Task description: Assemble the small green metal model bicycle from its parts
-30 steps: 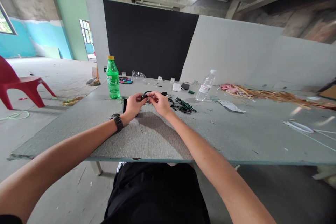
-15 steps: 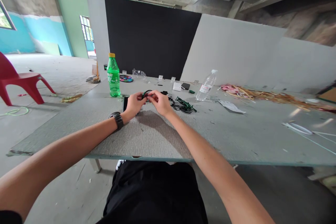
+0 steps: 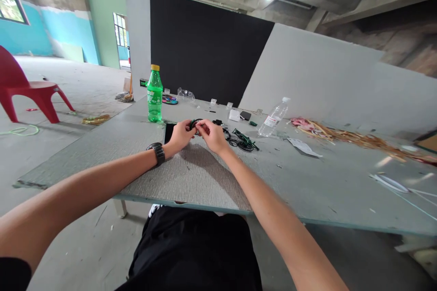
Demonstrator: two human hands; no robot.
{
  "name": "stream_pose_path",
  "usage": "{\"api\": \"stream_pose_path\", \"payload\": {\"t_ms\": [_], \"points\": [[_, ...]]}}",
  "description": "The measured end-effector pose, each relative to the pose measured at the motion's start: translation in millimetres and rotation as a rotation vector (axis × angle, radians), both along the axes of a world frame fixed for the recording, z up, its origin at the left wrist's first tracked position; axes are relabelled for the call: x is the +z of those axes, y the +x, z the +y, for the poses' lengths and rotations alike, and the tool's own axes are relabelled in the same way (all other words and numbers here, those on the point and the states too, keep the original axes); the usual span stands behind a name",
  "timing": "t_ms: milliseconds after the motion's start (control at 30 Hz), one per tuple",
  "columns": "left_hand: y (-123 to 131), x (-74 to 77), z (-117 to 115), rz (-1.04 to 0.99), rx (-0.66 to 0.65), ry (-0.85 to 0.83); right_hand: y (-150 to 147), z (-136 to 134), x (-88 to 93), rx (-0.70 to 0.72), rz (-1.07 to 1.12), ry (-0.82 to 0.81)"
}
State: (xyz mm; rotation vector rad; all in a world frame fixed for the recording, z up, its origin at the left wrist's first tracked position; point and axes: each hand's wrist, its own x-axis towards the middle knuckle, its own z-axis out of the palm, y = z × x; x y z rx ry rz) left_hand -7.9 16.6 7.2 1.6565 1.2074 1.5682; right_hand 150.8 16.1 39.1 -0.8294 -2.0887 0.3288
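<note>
Head view: both hands meet above the table (image 3: 153, 186), near its front edge. Left hand (image 3: 180, 136) has a narrow grip on a small dark ring (image 3: 193, 122), thumb and fingers on its left side. Right hand (image 3: 212, 135) pinches the same ring from the right, fingertips close together. Exact contact points hidden behind the fingers, can't tell. Ring sits between the two hands, partly covered by them. Black watch (image 3: 158, 153) on left wrist.

Around the hands: flat black item (image 3: 168, 132) just beside left hand, partly blocked by it. Tangle of green and black parts (image 3: 244, 140) on the table, right of right hand. Green bottle (image 3: 154, 95) upright, behind and left of the hands. White case (image 3: 234, 115) and dark flat box (image 3: 245, 116) side by side farther back, small green piece (image 3: 253, 123) near them. Clear bottle (image 3: 273, 118) to their right, paper sheet (image 3: 303, 147) beyond it.
</note>
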Motion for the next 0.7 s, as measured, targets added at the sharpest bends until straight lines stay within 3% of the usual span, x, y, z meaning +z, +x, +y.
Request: {"api": "stream_pose_path", "payload": {"t_ms": [400, 600, 700], "points": [[0.2, 3.3, -0.8, 0.019, 0.007, 0.005, 3.6, 4.7, -1.5, -0.001, 0.021, -0.027], [-1.1, 10.7, -7.3, 0.051, 0.004, -0.022, 9.4, 1.8, 3.7, -0.097, -0.236, 0.145], [-0.9, 12.4, -9.6, 0.102, -0.003, -0.005, 8.6, 1.1, 2.8, -0.109, -0.22, 0.124]]}}
